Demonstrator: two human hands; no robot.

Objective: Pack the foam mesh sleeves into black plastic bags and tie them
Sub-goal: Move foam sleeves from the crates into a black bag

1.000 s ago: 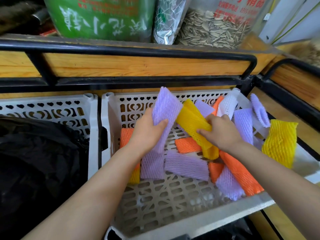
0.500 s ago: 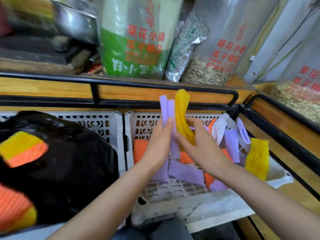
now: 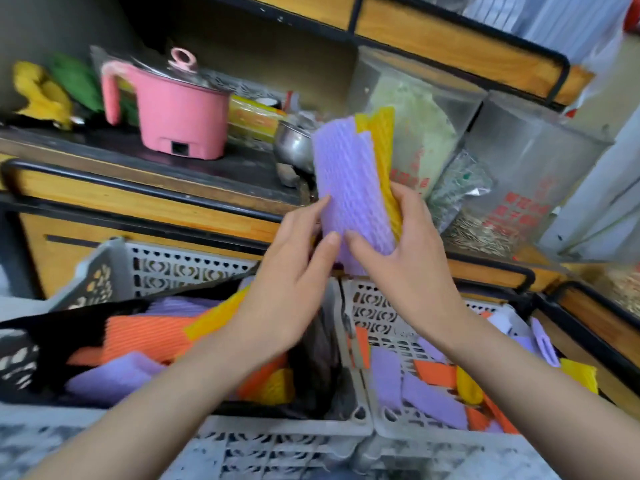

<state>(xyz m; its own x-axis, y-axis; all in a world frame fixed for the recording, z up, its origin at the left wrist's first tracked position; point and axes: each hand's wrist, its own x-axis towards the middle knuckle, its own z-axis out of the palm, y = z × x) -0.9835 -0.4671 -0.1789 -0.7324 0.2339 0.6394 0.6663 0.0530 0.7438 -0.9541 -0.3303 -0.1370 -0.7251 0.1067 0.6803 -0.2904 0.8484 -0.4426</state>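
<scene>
Our right hand (image 3: 408, 261) is clamped on a small bundle (image 3: 356, 209), thumb across the front of the purple sleeve (image 3: 346, 168) and fingers wrapped behind the yellow sleeve (image 3: 379, 140) that stands against its back; our left hand (image 3: 294, 292) is beside it with fingers nearly straight, their tips touching the bundle's left edge rather than closing round it. The bundle stands close to upright, long axis running from our palms up and slightly left, held above the seam where the two crates meet. What the coming move turns on, we judge, is that the black bag (image 3: 69, 327) lies below and to the left of the bundle, its mouth spread open in the left crate (image 3: 166, 271) and already bedded with packed sleeves (image 3: 138, 337) in orange, purple and yellow; the left hand is the nearer one to that mouth, so the bundle would need to tip over and go down leftward, long side first, to lie flat on the stack. The right crate (image 3: 377, 306) holds loose sleeves (image 3: 419, 396) scattered flat on its perforated floor, so packing looks well short of done and no tying is due yet. Beyond the crates a wooden shelf (image 3: 145, 202) with a black rail carries a pink pot (image 3: 180, 123), a steel bowl (image 3: 294, 147) and clear seed bags (image 3: 519, 202)
</scene>
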